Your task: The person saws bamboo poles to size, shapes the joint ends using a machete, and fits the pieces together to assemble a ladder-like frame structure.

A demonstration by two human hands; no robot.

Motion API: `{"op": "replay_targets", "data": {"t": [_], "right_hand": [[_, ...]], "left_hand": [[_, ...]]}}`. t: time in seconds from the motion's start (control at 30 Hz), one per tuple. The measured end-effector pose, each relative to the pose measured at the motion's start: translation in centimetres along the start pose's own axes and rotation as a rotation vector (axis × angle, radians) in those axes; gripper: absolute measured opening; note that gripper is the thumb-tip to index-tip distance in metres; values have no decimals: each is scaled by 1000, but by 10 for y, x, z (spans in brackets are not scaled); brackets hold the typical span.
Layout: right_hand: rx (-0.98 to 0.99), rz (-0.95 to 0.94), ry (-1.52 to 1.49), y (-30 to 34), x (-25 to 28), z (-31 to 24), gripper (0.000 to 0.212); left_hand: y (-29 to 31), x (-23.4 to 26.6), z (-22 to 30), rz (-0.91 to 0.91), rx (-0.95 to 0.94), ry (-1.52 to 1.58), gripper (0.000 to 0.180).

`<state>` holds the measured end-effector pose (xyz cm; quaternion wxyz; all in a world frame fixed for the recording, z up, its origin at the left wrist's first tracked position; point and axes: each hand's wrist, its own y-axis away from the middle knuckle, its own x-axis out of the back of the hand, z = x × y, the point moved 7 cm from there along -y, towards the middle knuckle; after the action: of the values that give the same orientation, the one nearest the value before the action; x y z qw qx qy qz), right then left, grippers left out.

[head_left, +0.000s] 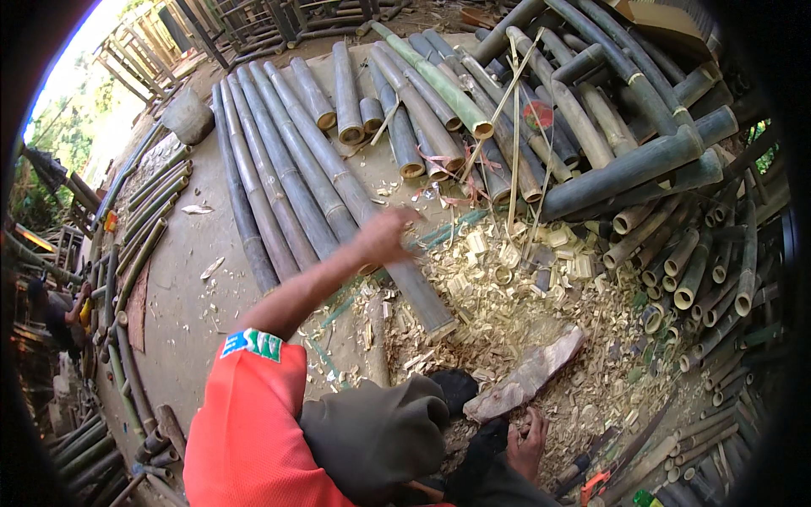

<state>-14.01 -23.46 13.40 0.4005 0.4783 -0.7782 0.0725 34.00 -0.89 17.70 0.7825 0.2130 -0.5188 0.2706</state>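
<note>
My left arm, in a red sleeve, reaches up and to the right. My left hand is smeared by motion over a long dark bamboo pole, and its fingers do not show clearly; I cannot tell whether it touches the pole. The pole's near cut end lies among pale wood chips. Low in the view, my right hand is near the ground beside my dark clothing, fingers loosely bent and apart, with nothing visible in them. Just above it lies a rough pale wooden block.
Several long bamboo poles lie side by side to the left. Shorter cut bamboo pieces and a stacked heap fill the far right. Bamboo tubes crowd the right edge. A grey stone sits far left. Another person is at the left edge.
</note>
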Motion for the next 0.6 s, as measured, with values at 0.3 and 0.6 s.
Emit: {"op": "replay_targets", "data": {"t": [0.3, 0.6], "right_hand": [[168, -159, 140, 1, -28, -30, 82], [387, -410, 306, 24, -48, -60, 88]], "left_hand": [[63, -107, 114, -339, -181, -56, 68], [59, -86, 89, -198, -106, -288, 70]]}}
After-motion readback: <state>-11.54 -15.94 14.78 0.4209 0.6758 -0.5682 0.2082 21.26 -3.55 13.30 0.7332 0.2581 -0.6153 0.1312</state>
